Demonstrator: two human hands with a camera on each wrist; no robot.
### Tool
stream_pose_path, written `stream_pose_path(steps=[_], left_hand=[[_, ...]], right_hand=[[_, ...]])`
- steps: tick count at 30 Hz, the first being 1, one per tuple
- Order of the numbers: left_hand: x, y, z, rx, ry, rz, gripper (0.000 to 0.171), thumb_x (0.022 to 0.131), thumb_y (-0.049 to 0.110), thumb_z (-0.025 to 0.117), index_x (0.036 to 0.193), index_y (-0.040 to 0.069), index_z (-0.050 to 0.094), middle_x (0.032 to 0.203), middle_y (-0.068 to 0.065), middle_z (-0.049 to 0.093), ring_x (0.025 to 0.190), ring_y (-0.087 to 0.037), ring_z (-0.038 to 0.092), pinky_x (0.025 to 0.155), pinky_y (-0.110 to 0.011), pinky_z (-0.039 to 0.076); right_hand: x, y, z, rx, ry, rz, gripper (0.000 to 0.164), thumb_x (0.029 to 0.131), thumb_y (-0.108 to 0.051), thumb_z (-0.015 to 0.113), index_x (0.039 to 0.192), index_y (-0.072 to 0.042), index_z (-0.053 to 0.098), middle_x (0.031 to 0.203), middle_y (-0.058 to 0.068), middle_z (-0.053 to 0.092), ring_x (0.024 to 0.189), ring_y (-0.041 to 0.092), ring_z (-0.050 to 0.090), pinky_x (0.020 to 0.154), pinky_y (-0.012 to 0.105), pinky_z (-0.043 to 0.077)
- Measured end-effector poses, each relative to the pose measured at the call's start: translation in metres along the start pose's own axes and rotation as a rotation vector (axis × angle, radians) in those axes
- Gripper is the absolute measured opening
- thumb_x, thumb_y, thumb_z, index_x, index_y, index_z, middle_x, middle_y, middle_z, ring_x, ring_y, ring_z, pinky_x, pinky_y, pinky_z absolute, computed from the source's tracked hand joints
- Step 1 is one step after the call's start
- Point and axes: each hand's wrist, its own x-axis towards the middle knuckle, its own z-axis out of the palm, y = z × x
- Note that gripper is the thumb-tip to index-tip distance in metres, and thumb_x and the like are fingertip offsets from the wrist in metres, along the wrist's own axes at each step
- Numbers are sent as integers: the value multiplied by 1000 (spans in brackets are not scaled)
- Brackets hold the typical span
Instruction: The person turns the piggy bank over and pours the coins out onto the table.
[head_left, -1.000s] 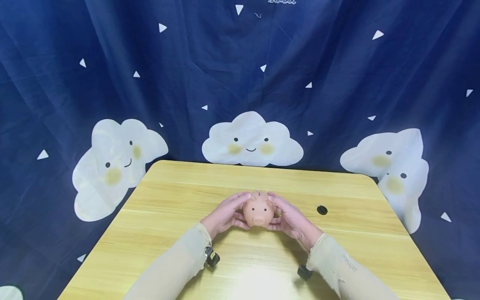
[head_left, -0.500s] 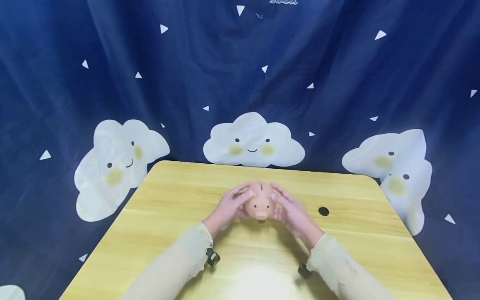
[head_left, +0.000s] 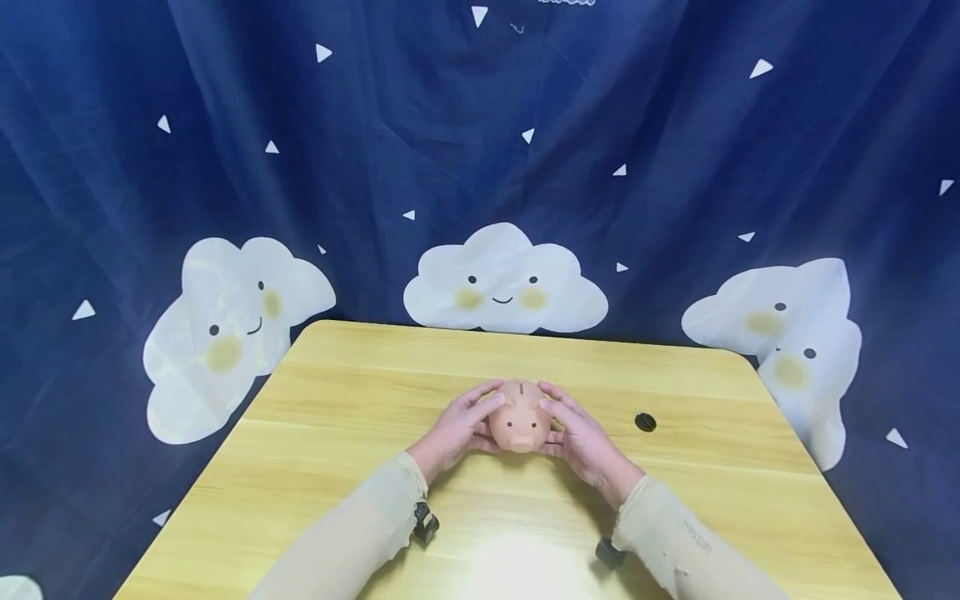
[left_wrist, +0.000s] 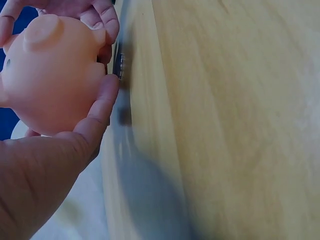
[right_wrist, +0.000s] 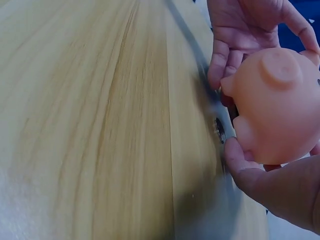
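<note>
Between both hands is a pink piggy bank [head_left: 519, 417], its snout towards me and its coin slot on top. The left hand [head_left: 452, 429] grips its left side, thumb near the ear and other fingers lower down. On the opposite side the right hand [head_left: 587, 437] holds it in the same way. Both wrist views show the piggy bank [left_wrist: 55, 75] raised a little off the table, with fingertips around its feet. Beneath it lies a small shiny round thing, perhaps a coin [right_wrist: 220, 130], which the piggy bank hides in the head view.
A black round plug-like piece [head_left: 645, 422] lies on the wooden table [head_left: 337, 392], right of the hands. Behind the table's far edge hangs a dark blue curtain [head_left: 375, 167] with clouds and triangles. A black strap device [head_left: 426, 523] sits at the left wrist.
The piggy bank first went up and away, showing a small dark thing under its snout, then came back down towards me, covering that thing. Both hands keep their hold.
</note>
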Motion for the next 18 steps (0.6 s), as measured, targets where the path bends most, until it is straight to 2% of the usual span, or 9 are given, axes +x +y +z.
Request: stream_pose_path(steps=[6, 11, 18], left_hand=[[1, 0, -1, 9, 3, -17, 73, 105, 49, 64, 166, 17, 38, 157, -30, 49, 90, -27, 74, 84, -53, 67], [0, 4, 3, 7, 36, -40, 78, 104, 53, 65, 166, 15, 38, 158, -31, 48, 88, -28, 75, 84, -54, 67], [-1, 9, 7, 17, 61, -48, 78, 105, 52, 63, 166, 11, 37, 159, -31, 47, 89, -30, 76, 85, -56, 66]], right_hand=[[1, -1, 2, -3, 29, 31, 70, 106, -44, 58, 168, -27, 31, 168, 24, 34, 113, 37, 70, 97, 43, 59], [0, -4, 4, 0, 51, 48, 72, 105, -47, 57, 169, -25, 29, 168, 25, 33, 115, 41, 68, 93, 42, 58], [-2, -7, 7, 13, 69, 62, 73, 105, -44, 57, 170, -24, 28, 169, 26, 31, 122, 48, 64, 97, 45, 58]])
